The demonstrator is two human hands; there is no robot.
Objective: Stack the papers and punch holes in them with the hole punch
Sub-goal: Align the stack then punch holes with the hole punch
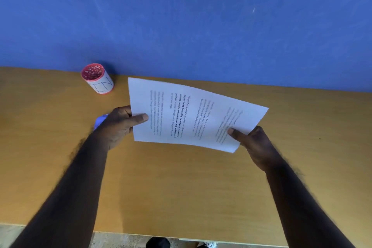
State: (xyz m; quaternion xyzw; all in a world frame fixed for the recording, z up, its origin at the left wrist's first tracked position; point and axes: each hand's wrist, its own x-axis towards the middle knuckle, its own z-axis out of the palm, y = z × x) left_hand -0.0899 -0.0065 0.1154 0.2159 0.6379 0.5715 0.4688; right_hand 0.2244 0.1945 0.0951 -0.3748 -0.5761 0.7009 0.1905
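A stack of white printed papers (193, 115) is held above the wooden table (181, 187), tilted with the text running sideways. My left hand (118, 125) grips the stack's left edge, thumb on top. My right hand (255, 145) pinches the lower right corner, thumb on top as well. A small blue object (100, 121), possibly the hole punch, lies on the table behind my left hand and is mostly hidden by it.
A red cup with a white paper label (97, 78) stands at the back left, near the blue wall (181, 16). The table's front edge runs along the bottom, with floor and shoes (159, 242) below it.
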